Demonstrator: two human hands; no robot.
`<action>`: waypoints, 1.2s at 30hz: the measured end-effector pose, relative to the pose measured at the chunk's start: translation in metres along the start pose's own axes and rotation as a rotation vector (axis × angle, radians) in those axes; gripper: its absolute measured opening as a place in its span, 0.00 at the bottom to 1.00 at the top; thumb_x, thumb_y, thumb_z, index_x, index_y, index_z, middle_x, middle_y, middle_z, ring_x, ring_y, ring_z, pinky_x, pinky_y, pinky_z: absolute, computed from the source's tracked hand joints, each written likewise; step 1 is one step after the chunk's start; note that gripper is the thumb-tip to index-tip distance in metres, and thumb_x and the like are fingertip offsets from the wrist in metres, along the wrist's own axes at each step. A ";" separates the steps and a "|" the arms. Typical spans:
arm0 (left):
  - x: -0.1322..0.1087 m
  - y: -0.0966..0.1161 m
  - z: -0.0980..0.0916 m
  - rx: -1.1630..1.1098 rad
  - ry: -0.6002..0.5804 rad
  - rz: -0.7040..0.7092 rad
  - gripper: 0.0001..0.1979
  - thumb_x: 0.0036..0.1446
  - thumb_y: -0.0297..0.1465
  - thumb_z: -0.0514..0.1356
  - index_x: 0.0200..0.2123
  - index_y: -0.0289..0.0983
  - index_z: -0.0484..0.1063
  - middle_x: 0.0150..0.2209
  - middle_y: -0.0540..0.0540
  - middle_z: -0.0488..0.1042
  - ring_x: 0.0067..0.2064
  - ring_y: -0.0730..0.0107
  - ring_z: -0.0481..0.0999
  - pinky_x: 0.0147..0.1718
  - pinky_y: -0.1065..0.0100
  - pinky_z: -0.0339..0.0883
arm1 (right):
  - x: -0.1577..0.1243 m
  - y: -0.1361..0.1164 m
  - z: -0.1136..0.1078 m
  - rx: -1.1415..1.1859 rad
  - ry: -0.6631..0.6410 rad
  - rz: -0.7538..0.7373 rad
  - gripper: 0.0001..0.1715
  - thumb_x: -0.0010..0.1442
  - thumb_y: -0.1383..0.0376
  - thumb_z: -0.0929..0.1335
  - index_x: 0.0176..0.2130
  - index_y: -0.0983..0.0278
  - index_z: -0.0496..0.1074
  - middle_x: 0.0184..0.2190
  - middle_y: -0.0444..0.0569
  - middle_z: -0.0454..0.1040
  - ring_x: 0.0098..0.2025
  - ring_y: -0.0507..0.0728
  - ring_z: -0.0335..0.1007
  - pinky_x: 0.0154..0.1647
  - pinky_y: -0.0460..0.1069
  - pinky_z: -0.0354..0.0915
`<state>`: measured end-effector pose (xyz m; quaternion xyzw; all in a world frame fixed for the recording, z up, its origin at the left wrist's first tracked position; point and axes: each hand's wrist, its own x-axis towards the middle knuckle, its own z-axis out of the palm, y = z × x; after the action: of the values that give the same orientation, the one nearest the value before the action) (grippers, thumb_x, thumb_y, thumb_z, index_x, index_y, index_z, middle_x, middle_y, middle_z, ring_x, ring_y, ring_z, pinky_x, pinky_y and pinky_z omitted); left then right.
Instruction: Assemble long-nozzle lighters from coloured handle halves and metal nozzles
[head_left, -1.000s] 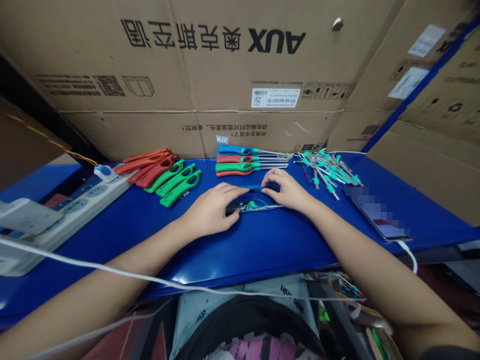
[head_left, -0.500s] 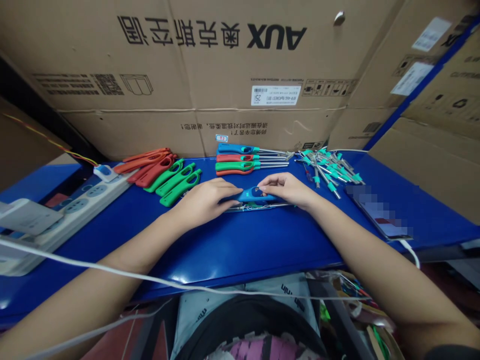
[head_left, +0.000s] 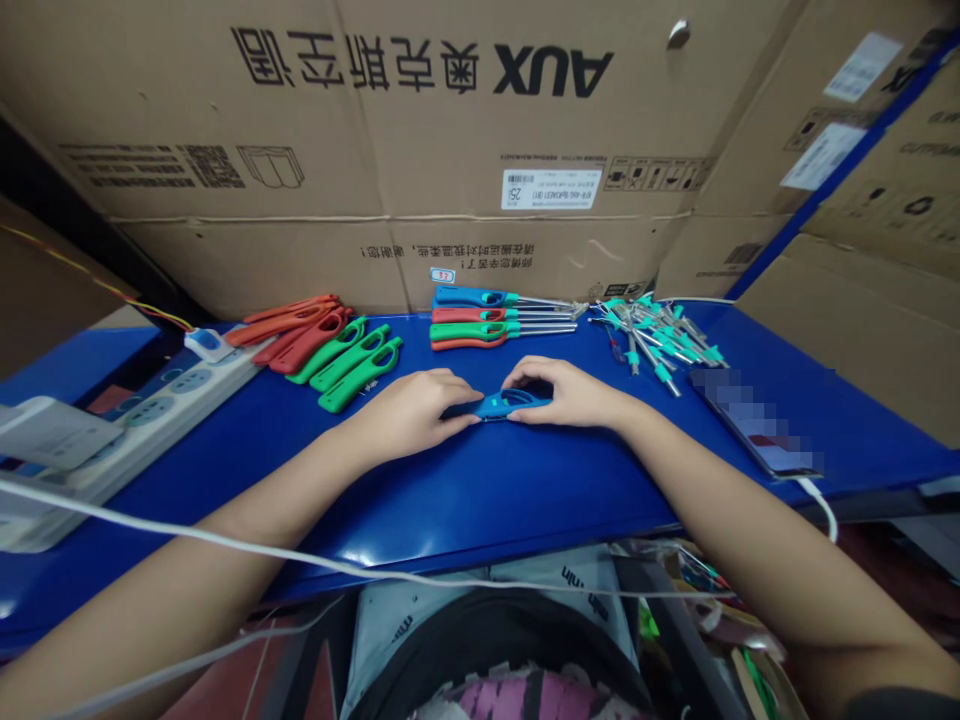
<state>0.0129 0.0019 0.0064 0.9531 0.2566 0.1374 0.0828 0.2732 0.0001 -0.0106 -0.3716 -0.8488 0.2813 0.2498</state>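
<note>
A blue stick-lighter casing (head_left: pixel 493 405) lies low over the blue table in front of me, its looped trigger opening toward the right. My left hand (head_left: pixel 420 410) pinches its left end, fingers on top and thumb along the near edge. My right hand (head_left: pixel 574 393) is closed around the right end, with fingers above and the thumb below near the loop. The palm hides whatever metal rod extends that way. Beyond my hands lie lighters with metal rods: a blue one (head_left: pixel 465 297), a red one (head_left: pixel 466 315) and a green one (head_left: pixel 465 331).
Green casings (head_left: pixel 356 370) and red casings (head_left: pixel 304 338) lie at left beside a power strip (head_left: pixel 161 405). Metal rods with teal parts (head_left: pixel 660 335) are heaped at right, near a phone (head_left: pixel 754 425) on a cable. A cardboard box (head_left: pixel 420 150) walls the back; a white cord (head_left: pixel 315 555) crosses in front.
The blue casing has come down and slightly toward me; the rod and wires seen under it are now covered. My right hand has gone from pinching its top to gripping above and below.
</note>
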 end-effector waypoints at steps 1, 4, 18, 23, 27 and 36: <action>0.000 0.000 0.000 0.004 -0.005 -0.003 0.13 0.64 0.32 0.60 0.49 0.36 0.77 0.43 0.42 0.80 0.45 0.60 0.78 0.46 0.62 0.71 | 0.000 0.000 0.000 -0.008 -0.003 -0.003 0.18 0.54 0.61 0.74 0.45 0.63 0.75 0.42 0.49 0.74 0.45 0.57 0.71 0.50 0.53 0.68; 0.000 0.001 -0.001 0.022 -0.019 -0.020 0.13 0.63 0.32 0.61 0.49 0.37 0.77 0.43 0.42 0.80 0.45 0.60 0.78 0.46 0.62 0.70 | 0.000 0.001 0.001 -0.030 -0.004 -0.013 0.18 0.54 0.61 0.75 0.45 0.63 0.75 0.42 0.49 0.74 0.45 0.57 0.71 0.49 0.53 0.68; -0.001 0.006 0.005 0.169 -0.067 -0.119 0.15 0.58 0.30 0.64 0.49 0.39 0.77 0.45 0.45 0.78 0.45 0.59 0.78 0.41 0.64 0.72 | -0.002 0.000 0.002 -0.171 -0.027 -0.065 0.19 0.56 0.64 0.73 0.48 0.63 0.75 0.42 0.50 0.73 0.43 0.57 0.71 0.47 0.53 0.69; 0.000 -0.001 0.011 0.126 -0.001 -0.121 0.13 0.63 0.32 0.59 0.49 0.36 0.76 0.45 0.42 0.78 0.45 0.59 0.79 0.45 0.64 0.72 | -0.002 0.004 0.002 -0.244 -0.010 -0.107 0.16 0.61 0.64 0.70 0.49 0.63 0.76 0.44 0.51 0.75 0.42 0.57 0.73 0.47 0.52 0.67; 0.000 -0.009 0.016 0.059 0.084 -0.117 0.15 0.68 0.38 0.55 0.46 0.34 0.76 0.41 0.41 0.79 0.44 0.59 0.79 0.45 0.63 0.72 | -0.001 0.003 0.000 -0.371 0.023 -0.115 0.13 0.66 0.58 0.67 0.43 0.63 0.78 0.39 0.51 0.78 0.39 0.57 0.74 0.43 0.52 0.62; 0.000 -0.008 0.012 0.119 0.112 -0.146 0.14 0.68 0.37 0.54 0.42 0.35 0.76 0.40 0.41 0.78 0.44 0.57 0.78 0.44 0.60 0.72 | -0.002 -0.002 -0.001 -0.503 0.074 -0.048 0.14 0.65 0.55 0.69 0.41 0.61 0.77 0.40 0.49 0.80 0.41 0.58 0.74 0.44 0.53 0.53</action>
<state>0.0127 0.0080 -0.0071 0.9260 0.3372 0.1685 0.0216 0.2741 -0.0018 -0.0085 -0.4117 -0.8910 0.0413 0.1868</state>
